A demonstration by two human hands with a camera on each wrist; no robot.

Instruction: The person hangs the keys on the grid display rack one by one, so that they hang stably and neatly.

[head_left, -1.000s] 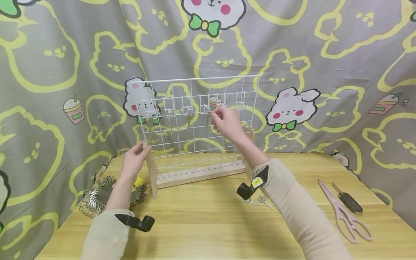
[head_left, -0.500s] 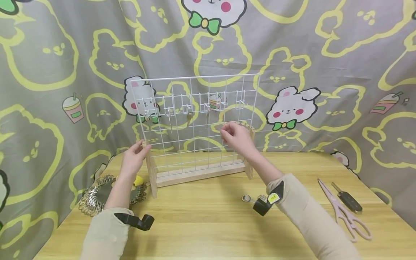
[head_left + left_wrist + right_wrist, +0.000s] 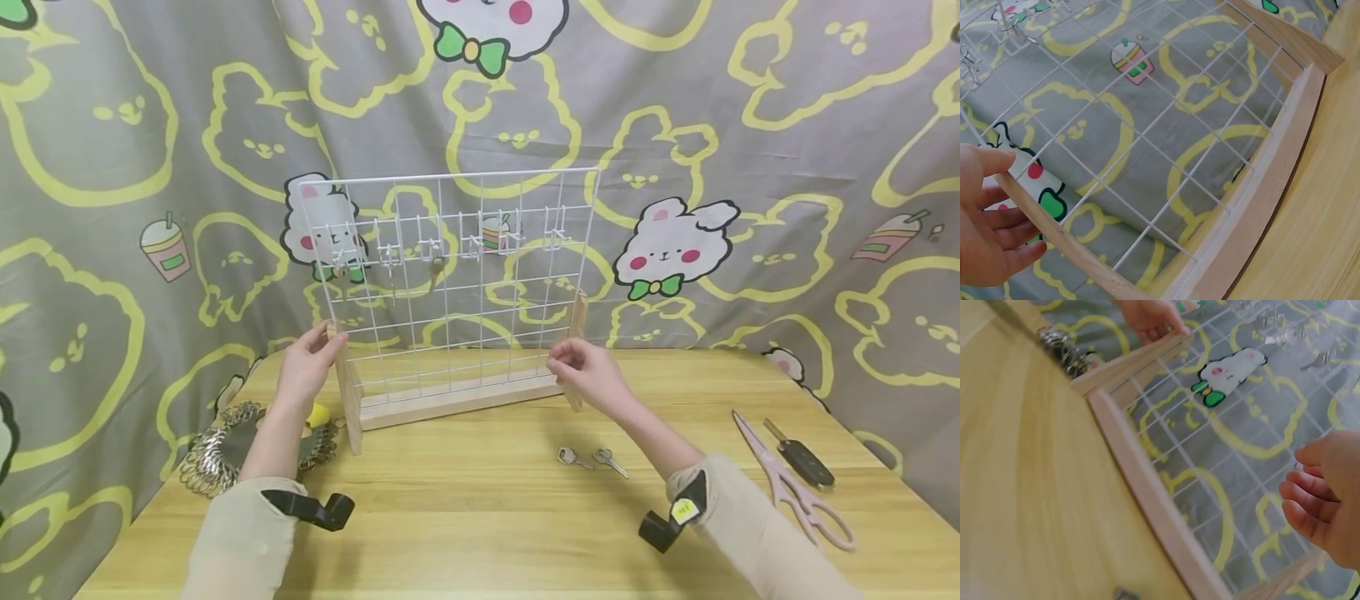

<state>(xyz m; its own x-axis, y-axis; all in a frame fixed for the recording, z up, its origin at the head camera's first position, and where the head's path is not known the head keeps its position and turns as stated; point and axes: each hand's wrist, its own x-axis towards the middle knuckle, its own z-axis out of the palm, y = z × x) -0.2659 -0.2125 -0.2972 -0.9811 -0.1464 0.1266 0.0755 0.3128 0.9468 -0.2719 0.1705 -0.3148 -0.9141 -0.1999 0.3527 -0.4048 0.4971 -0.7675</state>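
Note:
A white wire grid rack in a wooden stand occupies the middle of the table. My left hand grips the top of its left wooden post, thumb on one side and fingers on the other. Along the grid run several white hooks; a brass-coloured key hangs from one, with other small keys beside it. My right hand is in front of the right post, fingers loosely curled and holding nothing visible. Below it, two silver keys lie on the table.
Pink scissors and a black car key lie at the right. To the left, many metal rings surround a dark round piece, partly behind my left forearm, with a yellow object beside it. A patterned curtain hangs behind.
My right hand has left the hook near the grid's middle and moved down and right, towards the two loose keys. My left hand has stayed on the post.

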